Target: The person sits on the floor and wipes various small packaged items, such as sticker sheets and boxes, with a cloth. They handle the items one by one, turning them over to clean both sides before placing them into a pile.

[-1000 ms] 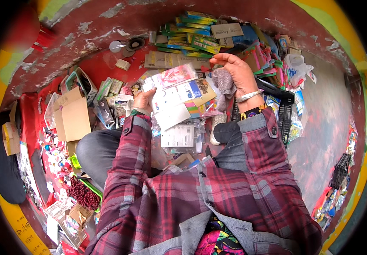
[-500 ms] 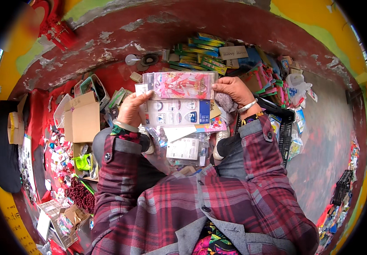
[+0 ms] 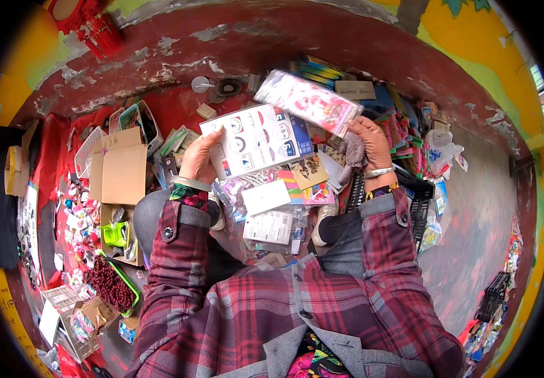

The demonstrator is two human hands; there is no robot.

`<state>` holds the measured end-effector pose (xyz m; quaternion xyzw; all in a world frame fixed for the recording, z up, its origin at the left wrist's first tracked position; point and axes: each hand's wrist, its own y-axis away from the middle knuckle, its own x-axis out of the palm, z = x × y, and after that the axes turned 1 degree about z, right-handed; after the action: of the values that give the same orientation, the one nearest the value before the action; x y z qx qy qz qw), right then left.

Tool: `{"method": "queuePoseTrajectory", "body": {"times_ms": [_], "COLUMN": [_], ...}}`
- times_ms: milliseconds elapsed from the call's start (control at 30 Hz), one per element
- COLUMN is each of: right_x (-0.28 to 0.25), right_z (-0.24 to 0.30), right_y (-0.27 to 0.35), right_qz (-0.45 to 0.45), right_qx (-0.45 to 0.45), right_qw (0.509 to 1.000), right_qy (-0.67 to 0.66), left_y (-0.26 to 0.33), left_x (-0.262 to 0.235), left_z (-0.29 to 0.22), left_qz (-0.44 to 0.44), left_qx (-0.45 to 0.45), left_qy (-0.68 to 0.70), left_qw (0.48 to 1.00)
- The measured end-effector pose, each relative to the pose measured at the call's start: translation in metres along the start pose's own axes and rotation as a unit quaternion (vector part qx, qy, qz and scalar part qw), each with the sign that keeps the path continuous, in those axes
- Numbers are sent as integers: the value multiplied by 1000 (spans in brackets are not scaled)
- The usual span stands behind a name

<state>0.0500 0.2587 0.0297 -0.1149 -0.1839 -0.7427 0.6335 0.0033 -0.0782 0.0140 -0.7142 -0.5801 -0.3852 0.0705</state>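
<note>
My left hand (image 3: 200, 159) pinches the left edge of a white sticker sheet (image 3: 259, 140) printed with round and shield-shaped badges and a blue strip. In my right hand (image 3: 373, 142) is the lower right end of a pink-and-red picture packet (image 3: 308, 101), long, clear-wrapped and blurred by motion. The packet is tilted and lies partly over the sheet's upper right corner. Below both, between my feet, is a pile of flat packets, with a blank white card (image 3: 266, 197) and a white printed packet (image 3: 268, 226) on top. A grey fuzzy cloth (image 3: 352, 153) hangs beside my right hand.
An open cardboard box (image 3: 119, 173) and a green basket of dark red beads (image 3: 109, 285) stand at left. A black crate (image 3: 424, 211) is by my right knee. Colourful boxes (image 3: 317, 69) are stacked against the red wall (image 3: 184, 47); plastic bags (image 3: 441, 140) lie at right.
My right hand has swung the picture packet up and right, off most of the sticker sheet. The sheet, in my left hand, has tilted and shows more of its face.
</note>
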Motion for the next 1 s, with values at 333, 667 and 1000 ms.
{"method": "queuePoseTrajectory", "body": {"times_ms": [333,667,1000], "right_x": [0,-2,20], "right_z": [-3,-22,-49], "right_y": [-4,-8,2], "right_qz": [-56,54,213], "right_qx": [-41,96,107], "right_qw": [996,991,881], "right_qy": [-57,79,409], "left_y": [-1,2,1], "left_x": [-11,-8,-13], "left_z": [-5,-5,-4], "left_qz": [79,101,120], "left_qx": [28,78,86], "left_qy": [70,69,68], "left_qw": [994,989,987]}}
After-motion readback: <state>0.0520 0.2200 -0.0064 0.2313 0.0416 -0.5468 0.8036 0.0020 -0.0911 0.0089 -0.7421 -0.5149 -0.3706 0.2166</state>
